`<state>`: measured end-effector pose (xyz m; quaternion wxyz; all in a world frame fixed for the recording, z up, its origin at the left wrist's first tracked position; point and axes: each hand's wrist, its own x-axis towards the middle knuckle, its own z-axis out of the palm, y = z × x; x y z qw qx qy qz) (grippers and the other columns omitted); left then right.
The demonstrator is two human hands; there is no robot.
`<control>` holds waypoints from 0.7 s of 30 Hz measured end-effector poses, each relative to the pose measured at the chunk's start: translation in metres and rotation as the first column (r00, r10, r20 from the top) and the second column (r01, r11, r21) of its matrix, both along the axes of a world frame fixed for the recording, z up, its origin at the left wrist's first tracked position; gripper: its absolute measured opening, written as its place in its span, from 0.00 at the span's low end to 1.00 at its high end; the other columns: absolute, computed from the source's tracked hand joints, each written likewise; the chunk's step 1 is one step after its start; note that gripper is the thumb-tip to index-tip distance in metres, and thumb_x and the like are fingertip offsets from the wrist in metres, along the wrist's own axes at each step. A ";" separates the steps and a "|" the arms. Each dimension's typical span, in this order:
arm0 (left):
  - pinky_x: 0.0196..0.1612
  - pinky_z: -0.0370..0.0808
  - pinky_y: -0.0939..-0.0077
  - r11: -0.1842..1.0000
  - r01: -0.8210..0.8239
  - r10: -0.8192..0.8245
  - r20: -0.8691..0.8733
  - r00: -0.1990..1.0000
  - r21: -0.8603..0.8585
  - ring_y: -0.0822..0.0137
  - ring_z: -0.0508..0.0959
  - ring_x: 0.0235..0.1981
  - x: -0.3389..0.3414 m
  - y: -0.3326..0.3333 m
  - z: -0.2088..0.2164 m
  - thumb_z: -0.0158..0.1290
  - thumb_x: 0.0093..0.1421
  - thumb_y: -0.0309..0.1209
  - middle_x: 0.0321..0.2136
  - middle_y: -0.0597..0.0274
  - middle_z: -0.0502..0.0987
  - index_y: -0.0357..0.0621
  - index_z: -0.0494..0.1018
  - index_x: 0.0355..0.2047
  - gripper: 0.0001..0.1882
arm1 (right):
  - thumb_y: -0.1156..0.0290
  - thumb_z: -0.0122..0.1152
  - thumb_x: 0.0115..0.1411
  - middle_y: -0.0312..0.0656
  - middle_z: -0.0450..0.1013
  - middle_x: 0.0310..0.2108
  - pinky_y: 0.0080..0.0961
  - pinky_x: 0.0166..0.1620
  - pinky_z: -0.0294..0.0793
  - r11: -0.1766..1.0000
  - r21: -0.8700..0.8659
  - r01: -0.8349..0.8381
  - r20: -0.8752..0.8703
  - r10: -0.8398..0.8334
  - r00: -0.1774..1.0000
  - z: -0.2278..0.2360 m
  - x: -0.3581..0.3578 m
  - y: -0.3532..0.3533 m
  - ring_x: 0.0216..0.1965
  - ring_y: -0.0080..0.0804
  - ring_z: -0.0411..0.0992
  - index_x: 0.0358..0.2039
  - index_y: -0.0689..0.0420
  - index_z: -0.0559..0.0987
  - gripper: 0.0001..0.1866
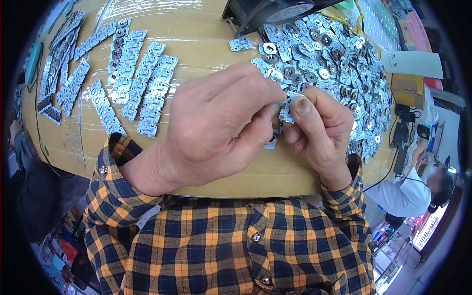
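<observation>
"Left of the heap of small boards (pixel 361 93), what is lying on the counter (pixel 196 44)?"

"Several board strips (pixel 137 69) are lying there, well apart from it, and a single board (pixel 240 44) is resting just beside its far left edge."

"What is standing in the way?"

"Behind the heap's left part, a black case (pixel 246 14) is standing close against the boards. Just right of the heap, a white card (pixel 413 64) is jutting out. Left of it, the left hand (pixel 216 128) is hiding much of the counter, and near its left edge a loose board (pixel 271 141) is showing only partly."

"And the held board (pixel 286 115)?"

"It is sitting by the heap's near left edge, between both hands. Its long axis seems to be running from the heap toward the counter's near edge, slanting slightly left; the right thumb is covering part."

"How is each grip looking?"

"The right hand (pixel 322 123) is clamping that board between thumb and fingers. The left thumb and forefinger are sitting close together beside it; whether they are pinching anything, I cannot tell."
</observation>
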<state>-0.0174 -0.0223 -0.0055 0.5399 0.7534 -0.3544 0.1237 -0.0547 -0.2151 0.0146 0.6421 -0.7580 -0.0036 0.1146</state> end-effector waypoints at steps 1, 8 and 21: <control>0.26 0.71 0.81 1.000 -0.006 0.006 0.007 1.000 -0.008 0.68 0.76 0.23 0.001 -0.001 -0.001 0.56 0.48 0.13 0.26 0.56 0.77 0.34 0.75 0.35 0.13 | 0.61 0.51 0.67 0.31 0.67 0.14 0.11 0.17 0.56 1.000 0.003 0.003 0.001 -0.003 1.000 0.000 0.000 0.000 0.12 0.11 0.59 0.26 0.60 0.73 0.16; 0.26 0.71 0.81 0.999 0.010 -0.010 0.012 1.000 -0.046 0.68 0.77 0.23 0.005 -0.002 0.000 0.56 0.48 0.13 0.26 0.56 0.77 0.34 0.75 0.34 0.12 | 0.62 0.50 0.68 0.31 0.66 0.13 0.12 0.17 0.56 0.997 0.040 0.066 -0.013 -0.066 0.998 0.000 -0.001 0.003 0.12 0.12 0.58 0.26 0.60 0.72 0.16; 0.30 0.71 0.81 0.999 -0.037 0.040 -0.139 0.990 0.022 0.69 0.77 0.27 0.002 -0.002 0.003 0.56 0.48 0.14 0.28 0.57 0.77 0.33 0.75 0.35 0.12 | 0.66 0.48 0.68 0.34 0.64 0.13 0.14 0.12 0.59 0.941 0.312 0.132 -0.245 -0.054 0.968 -0.001 0.008 0.001 0.09 0.14 0.57 0.23 0.60 0.70 0.17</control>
